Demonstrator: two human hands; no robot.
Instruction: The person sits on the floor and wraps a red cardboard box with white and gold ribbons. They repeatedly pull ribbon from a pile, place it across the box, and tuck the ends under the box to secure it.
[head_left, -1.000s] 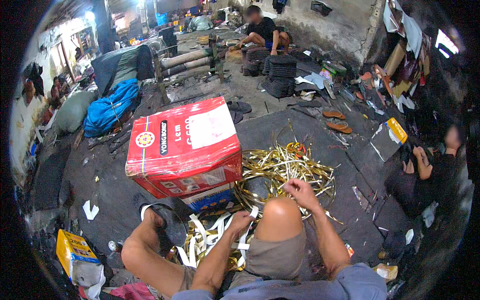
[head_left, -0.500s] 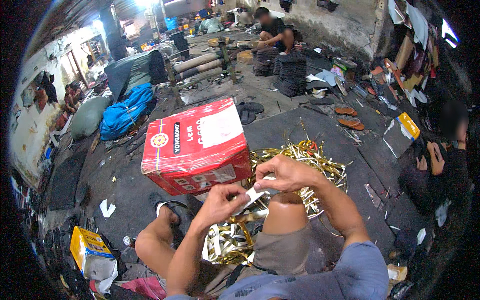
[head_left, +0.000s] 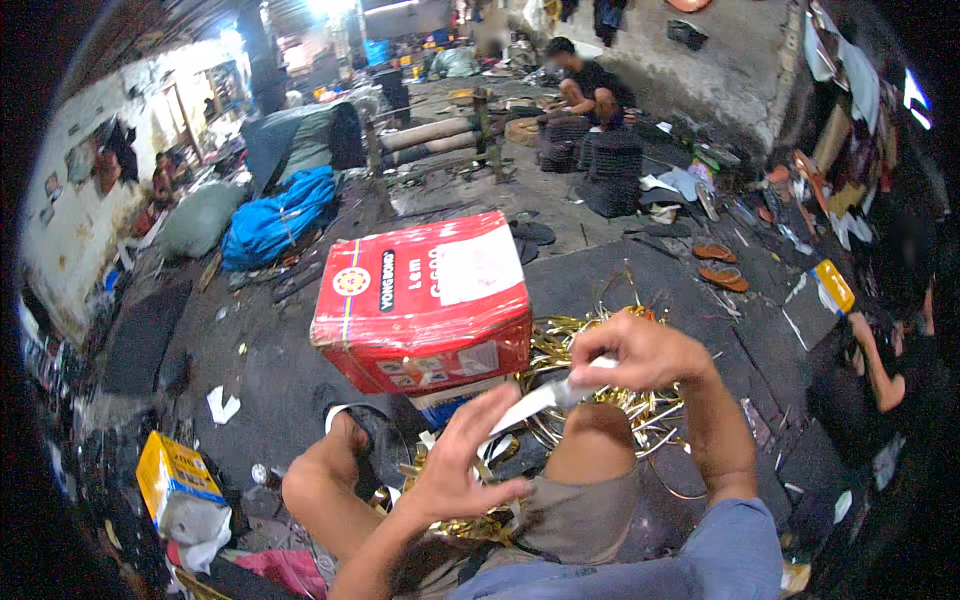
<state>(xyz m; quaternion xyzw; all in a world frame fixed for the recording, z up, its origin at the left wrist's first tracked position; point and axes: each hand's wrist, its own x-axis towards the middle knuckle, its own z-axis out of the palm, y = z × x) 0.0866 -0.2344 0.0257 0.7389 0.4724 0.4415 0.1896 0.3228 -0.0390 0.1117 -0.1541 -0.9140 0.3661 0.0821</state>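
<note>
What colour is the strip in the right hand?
The strip looks white, clearest in the head view.

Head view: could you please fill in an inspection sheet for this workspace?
Surface: dark floor, strewn with scraps.
Job's things: a white strip held up; gold strips heaped beside the red box.
Hands: right hand pinches the strip; left hand is open near its other end, contact unclear.
Clutter: white scrap, yellow-and-blue carton, orange sandals.
Cables: nothing seen.
Surroundings: blue bundle; stacked dark pieces near a crouching co-worker.
</note>
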